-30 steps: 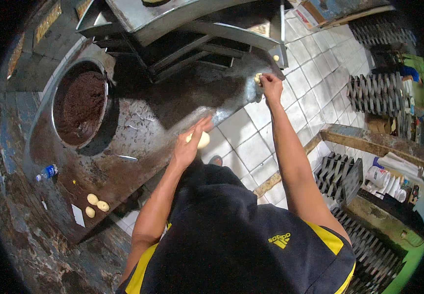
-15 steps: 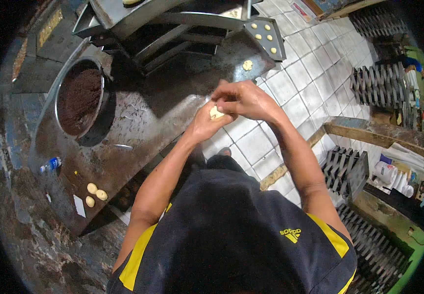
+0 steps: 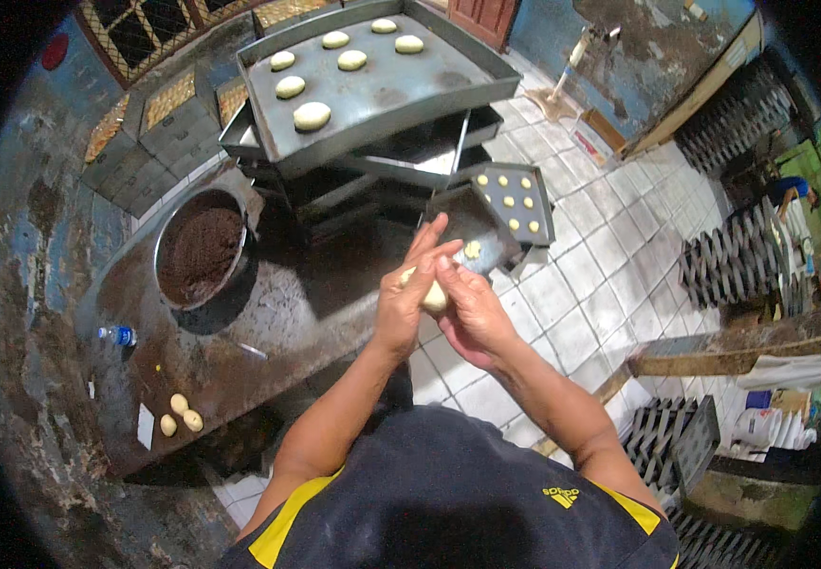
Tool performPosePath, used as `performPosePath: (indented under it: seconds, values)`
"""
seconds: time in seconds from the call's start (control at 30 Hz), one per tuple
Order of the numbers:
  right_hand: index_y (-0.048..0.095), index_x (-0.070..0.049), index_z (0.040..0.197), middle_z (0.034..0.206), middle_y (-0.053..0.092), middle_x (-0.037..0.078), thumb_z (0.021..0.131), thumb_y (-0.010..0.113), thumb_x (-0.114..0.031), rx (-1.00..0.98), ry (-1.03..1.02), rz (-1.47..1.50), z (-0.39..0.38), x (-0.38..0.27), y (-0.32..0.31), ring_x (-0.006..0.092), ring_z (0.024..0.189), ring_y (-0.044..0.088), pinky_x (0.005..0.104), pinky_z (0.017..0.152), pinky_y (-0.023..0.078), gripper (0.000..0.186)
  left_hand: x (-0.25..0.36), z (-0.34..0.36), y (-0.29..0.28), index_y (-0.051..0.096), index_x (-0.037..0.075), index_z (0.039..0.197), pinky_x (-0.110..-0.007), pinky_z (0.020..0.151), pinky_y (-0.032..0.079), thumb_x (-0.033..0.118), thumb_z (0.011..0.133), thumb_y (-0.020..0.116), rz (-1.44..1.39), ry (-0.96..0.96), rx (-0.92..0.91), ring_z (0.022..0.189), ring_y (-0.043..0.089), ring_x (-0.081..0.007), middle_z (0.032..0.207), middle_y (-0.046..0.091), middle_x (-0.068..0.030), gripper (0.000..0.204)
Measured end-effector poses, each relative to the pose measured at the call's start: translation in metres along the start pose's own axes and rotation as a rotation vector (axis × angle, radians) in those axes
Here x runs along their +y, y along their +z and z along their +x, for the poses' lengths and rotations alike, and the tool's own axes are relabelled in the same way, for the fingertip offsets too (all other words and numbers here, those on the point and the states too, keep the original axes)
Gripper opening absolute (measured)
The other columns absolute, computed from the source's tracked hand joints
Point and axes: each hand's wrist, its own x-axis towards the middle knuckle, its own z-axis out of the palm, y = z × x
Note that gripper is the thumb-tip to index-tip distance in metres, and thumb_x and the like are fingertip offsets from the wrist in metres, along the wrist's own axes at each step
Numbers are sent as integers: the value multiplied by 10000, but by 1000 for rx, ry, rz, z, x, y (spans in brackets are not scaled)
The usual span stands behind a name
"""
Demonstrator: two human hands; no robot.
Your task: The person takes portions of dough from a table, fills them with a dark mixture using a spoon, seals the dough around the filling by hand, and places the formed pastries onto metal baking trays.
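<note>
A pale dough ball (image 3: 436, 298) is held between my two hands, above the near edge of the work table. My left hand (image 3: 399, 311) cups it from the left, its fingers pointing up and away. From the right, my right hand (image 3: 475, 313) presses against the same ball, with its thumb on top. The fingers overlap, so part of the dough is hidden. Just beyond my hands, a small lump of dough (image 3: 473, 249) lies on a dark metal surface. A large metal bowl (image 3: 158, 261) of dark brown crumbly filling (image 3: 203, 248) stands to the left on the table.
Ahead, a big metal tray (image 3: 401, 100) with several dough balls tops a stack of trays. Another dough-filled tray (image 3: 545, 211) sits lower right. A plastic bottle (image 3: 118, 336), three round pieces (image 3: 181, 414) and a white card (image 3: 146, 427) lie left. Tray racks (image 3: 733, 256) stand right.
The view has tilted up, showing more of the top tray. My right hand has come down from over my left to its side, and the dough now sits between both palms.
</note>
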Motion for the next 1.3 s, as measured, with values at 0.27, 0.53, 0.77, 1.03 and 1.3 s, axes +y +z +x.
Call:
performPosePath:
  seconds: [0.27, 0.53, 0.77, 1.03, 1.3]
  values:
    - [590, -10, 1264, 1034, 701, 84, 901, 776, -250, -39, -430, -1211, 199, -201, 13, 163, 925, 668, 322, 823, 543, 474, 78, 56, -74, 322, 26, 1559, -418, 1102, 403, 267, 922, 671, 73, 293, 145, 1298, 539, -298, 1565, 381, -214, 765]
    - [404, 42, 1466, 1557, 343, 244, 1046, 499, -382, -646, -308, -2193, 351, -260, -51, 396, 1443, 350, 441, 1205, 308, 605, 116, 40, -176, 503, -21, 1429, -441, 1038, 463, 444, 988, 598, 474, 271, 651, 1150, 612, -261, 1450, 500, -246, 648]
    - [249, -23, 1567, 1667, 147, 194, 1071, 435, -359, -844, -382, -2072, 373, -232, -82, 362, 1545, 136, 453, 1267, 158, 628, 116, 12, -209, 455, -16, 1465, -422, 953, 501, 450, 997, 596, 655, 166, 819, 1103, 612, -261, 1442, 502, -269, 675]
    - [79, -67, 1618, 1681, 125, 167, 1012, 190, -681, -847, -91, -1657, 403, -262, -47, 316, 1561, 75, 434, 1264, 108, 869, 127, 40, -157, 512, -35, 1428, -415, 986, 499, 347, 1001, 544, 733, 263, 890, 1118, 616, -262, 1424, 527, -243, 574]
    - [161, -87, 1616, 1682, 121, 173, 1032, 227, -664, -871, -310, -1905, 441, -238, -77, 310, 1559, 100, 479, 1254, 120, 823, 134, 25, -78, 542, -27, 1403, -391, 978, 504, 189, 980, 566, 762, 364, 789, 1119, 622, -243, 1386, 566, -210, 476]
